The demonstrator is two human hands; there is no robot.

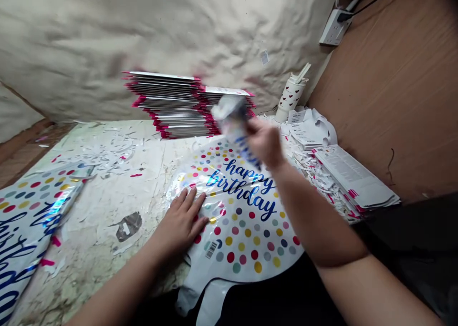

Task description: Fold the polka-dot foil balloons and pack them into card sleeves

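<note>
A flat white foil balloon (246, 235) with coloured dots and blue "happy birthday" lettering lies in front of me, its tail hanging over the table's near edge. My left hand (189, 214) rests on its left side, fingers stretched out and apart. Above the balloon's far part, my right hand (266, 142) is closed around a bunched foil balloon (232, 116), white with blue print and blurred by motion. Whether this bunched foil joins the flat balloon below, I cannot tell. At the far left lies another printed foil balloon (32, 221).
Stacks of pink-edged folded cards (179, 104) stand at the back wall. A heart-patterned tumbler (289, 97), label sheets (307, 128), paper scraps (318, 173) and a pile of white printed packets (358, 176) line the right. A power strip (335, 26) hangs above.
</note>
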